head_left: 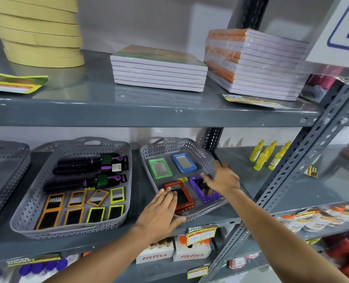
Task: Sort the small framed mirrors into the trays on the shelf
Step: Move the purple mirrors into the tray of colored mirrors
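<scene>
1. Grey perforated tray (207,158) on the middle shelf (149,117) holds green (160,168), blue (184,162), red (182,198) and purple (205,192) framed mirrors.
2. Left hand (159,215) lies flat, fingers spread, on the red mirror, gripping nothing.
3. Right hand (223,177) rests loosely open, fingertips touching the purple mirror.

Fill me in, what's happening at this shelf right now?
A person is arranging small framed mirrors in a grey perforated tray on the middle shelf. The left hand lies on the red mirror at the tray's front, and the right hand touches the purple mirror beside it. A green mirror and a blue mirror lie flat at the back. The larger tray to the left holds hairbrushes and orange and yellow mirrors.
</scene>
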